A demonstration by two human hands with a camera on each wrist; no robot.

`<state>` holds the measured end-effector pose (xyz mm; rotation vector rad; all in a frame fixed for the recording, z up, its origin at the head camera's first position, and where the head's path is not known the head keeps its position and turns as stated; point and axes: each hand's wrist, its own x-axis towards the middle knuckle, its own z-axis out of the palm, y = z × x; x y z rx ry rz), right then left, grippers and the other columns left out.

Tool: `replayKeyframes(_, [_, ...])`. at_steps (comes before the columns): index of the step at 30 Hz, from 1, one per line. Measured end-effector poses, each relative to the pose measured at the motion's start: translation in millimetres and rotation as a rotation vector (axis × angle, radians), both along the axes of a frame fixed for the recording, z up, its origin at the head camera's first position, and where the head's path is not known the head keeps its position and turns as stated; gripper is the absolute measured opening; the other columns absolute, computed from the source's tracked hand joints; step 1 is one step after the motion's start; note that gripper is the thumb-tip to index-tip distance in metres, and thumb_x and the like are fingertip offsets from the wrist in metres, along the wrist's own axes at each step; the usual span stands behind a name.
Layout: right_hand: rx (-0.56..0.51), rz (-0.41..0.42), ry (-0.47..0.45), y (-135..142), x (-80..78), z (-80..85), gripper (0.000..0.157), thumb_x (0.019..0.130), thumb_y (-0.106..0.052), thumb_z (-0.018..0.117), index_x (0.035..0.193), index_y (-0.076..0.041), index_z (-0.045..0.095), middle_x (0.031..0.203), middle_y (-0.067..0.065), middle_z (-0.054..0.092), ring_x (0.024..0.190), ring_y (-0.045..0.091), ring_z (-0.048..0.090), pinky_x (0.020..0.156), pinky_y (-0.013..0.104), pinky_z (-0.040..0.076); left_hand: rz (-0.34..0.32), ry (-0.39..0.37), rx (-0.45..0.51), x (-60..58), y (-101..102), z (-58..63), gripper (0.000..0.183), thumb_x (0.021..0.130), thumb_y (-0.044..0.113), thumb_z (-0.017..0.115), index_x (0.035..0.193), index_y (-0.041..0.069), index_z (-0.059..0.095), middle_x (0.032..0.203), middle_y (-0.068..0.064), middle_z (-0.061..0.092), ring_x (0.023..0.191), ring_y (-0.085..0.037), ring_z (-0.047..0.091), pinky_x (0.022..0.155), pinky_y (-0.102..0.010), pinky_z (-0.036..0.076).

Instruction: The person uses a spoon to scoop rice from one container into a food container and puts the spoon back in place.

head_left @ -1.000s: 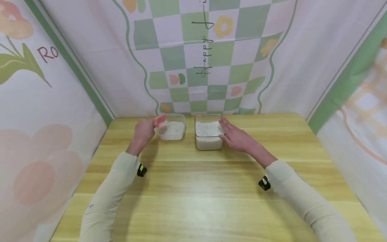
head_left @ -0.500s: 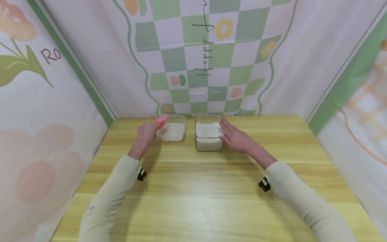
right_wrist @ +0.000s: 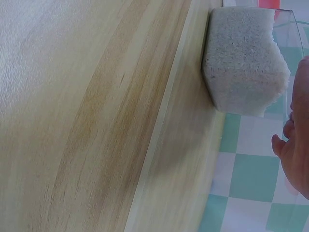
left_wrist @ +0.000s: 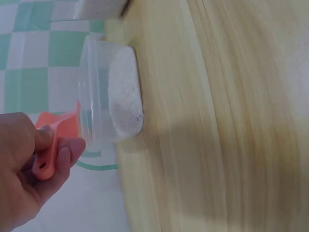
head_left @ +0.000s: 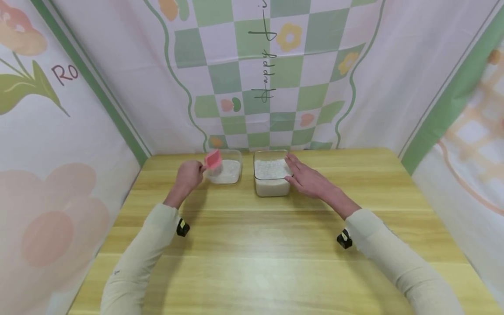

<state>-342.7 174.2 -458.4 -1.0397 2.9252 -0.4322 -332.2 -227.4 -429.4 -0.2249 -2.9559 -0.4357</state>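
My left hand (head_left: 190, 176) grips the short handle of a pink scoop (head_left: 213, 160). The scoop's cup is tilted above the left side of a low clear plastic container (head_left: 237, 174), which has white rice in its bottom. In the left wrist view, thumb and fingers pinch the scoop's handle (left_wrist: 45, 164) close beside the container's rim. To the right stands a deeper glass container (head_left: 272, 189), more than half full of rice (right_wrist: 244, 58). My right hand (head_left: 309, 178) lies along its right rim with the fingers extended; most of that hand is cut off in the right wrist view.
Both containers stand near the back edge of a wooden table (head_left: 252, 253), with a narrow gap between them. A patterned cloth (head_left: 271, 74) hangs right behind that edge. Further cloth walls (head_left: 59, 140) flank the table on both sides.
My left hand has turned the pink scoop at the plastic container's left side, so its cup has rolled over and shifted slightly right. The right hand has stayed at the glass rim.
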Motion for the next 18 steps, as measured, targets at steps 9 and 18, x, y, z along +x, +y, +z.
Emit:
replayKeyframes(9, [-0.001, 0.001, 0.001, 0, -1.4, -0.6, 0.071, 0.108, -0.046, 0.029, 0.157, 0.003, 0.012, 0.167, 0.019, 0.003, 0.154, 0.037, 0.012, 0.122, 0.052, 0.024, -0.056, -0.103, 0.200, 3.8, 7, 4.7, 0.026, 0.102, 0.016, 0.058, 0.098, -0.004, 0.074, 0.081, -0.015, 0.074, 0.063, -0.020, 0.071, 0.054, -0.025, 0.052])
replayKeyframes(18, [-0.002, 0.003, -0.009, 0, -0.5, 1.2, 0.070, 0.108, -0.044, 0.030, 0.158, 0.002, 0.010, 0.167, 0.020, 0.004, 0.154, 0.036, 0.012, 0.121, 0.052, 0.026, -0.122, -0.111, 0.210, 10.3, 41, 23.7, 0.025, 0.102, 0.016, 0.057, 0.106, -0.002, 0.073, 0.082, -0.012, 0.073, 0.064, -0.016, 0.069, 0.055, -0.024, 0.054])
